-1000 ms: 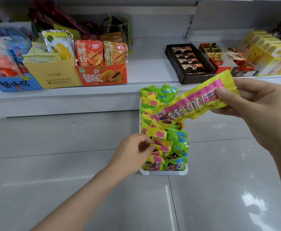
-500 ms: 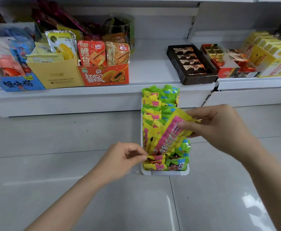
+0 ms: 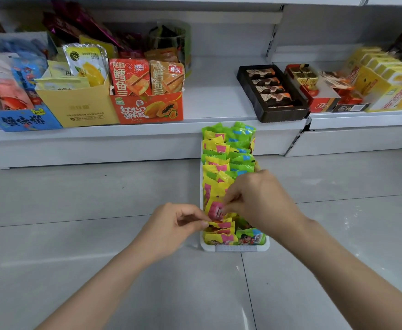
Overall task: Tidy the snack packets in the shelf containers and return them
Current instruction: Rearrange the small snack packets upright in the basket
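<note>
White container (image 3: 235, 248) of yellow and green snack packets (image 3: 239, 154) sits on floor tiles before shelf (image 3: 209, 98), orange papaya box (image 3: 147, 110) and brown chocolate tray (image 3: 272, 94) above; left hand (image 3: 171, 228) pinches front packets, right hand (image 3: 258, 198) pinches yellow-pink packet (image 3: 215, 207), its print unreadable.

White container (image 3: 235, 248) — yellow-and-pink packets (image 3: 215, 163) along its left edge, green-and-blue packets (image 3: 240, 148) right; pale grey floor (image 3: 76, 234).
</note>
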